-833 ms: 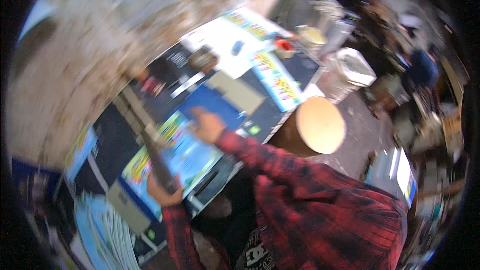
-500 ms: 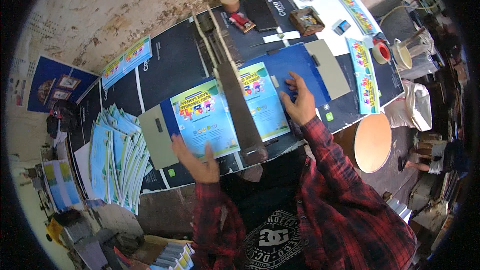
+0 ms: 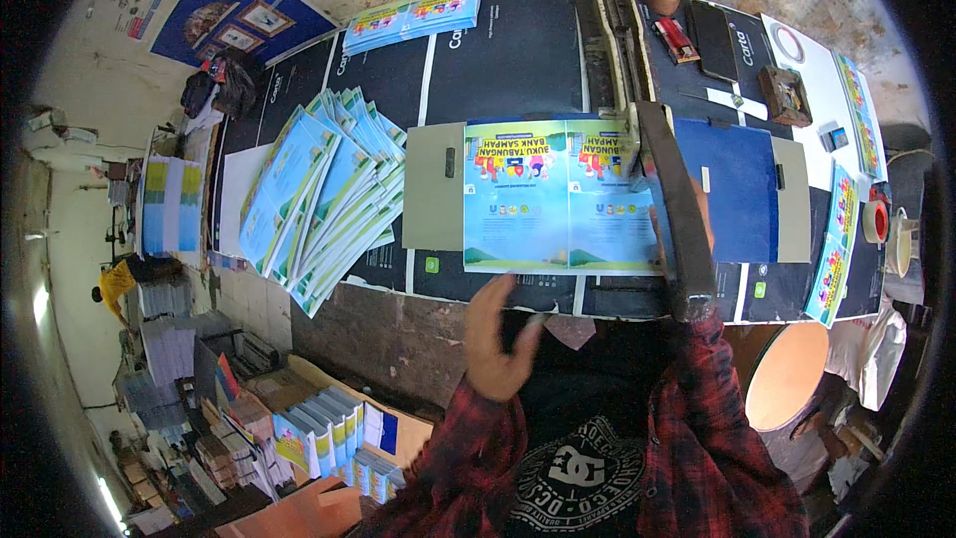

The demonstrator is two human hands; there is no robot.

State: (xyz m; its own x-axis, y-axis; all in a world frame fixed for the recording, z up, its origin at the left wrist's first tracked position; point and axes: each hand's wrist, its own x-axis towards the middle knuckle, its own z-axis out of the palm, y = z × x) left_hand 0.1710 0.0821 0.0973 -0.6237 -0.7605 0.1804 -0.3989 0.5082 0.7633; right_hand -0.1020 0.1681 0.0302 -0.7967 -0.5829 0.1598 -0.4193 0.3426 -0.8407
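Observation:
A printed cover sheet [image 3: 516,229], blue and green with cartoon figures and two matching halves, lies upside down to me on a blue board with grey end flaps. A long dark bar [image 3: 677,229], joined to a narrow frame at the back, crosses over its right end. My left hand [image 3: 500,344] is just below the sheet's near edge, fingers apart, holding nothing; it is slightly blurred. Most of my right hand [image 3: 703,221] is hidden behind the bar, near the sheet's right edge. Whether it grips the sheet does not show.
Fanned printed sheets [image 3: 324,194] lie left of the board; another stack [image 3: 413,18] sits at the back. A phone [image 3: 713,42], a wooden box [image 3: 785,97] and a tape roll [image 3: 875,222] are to the right. A round stool [image 3: 787,377] stands by the table's near right edge.
My view has swung, so the table appears shifted. The sheet has slid rightward under the bar, its left half now further right on the board. My right hand has gone behind the bar.

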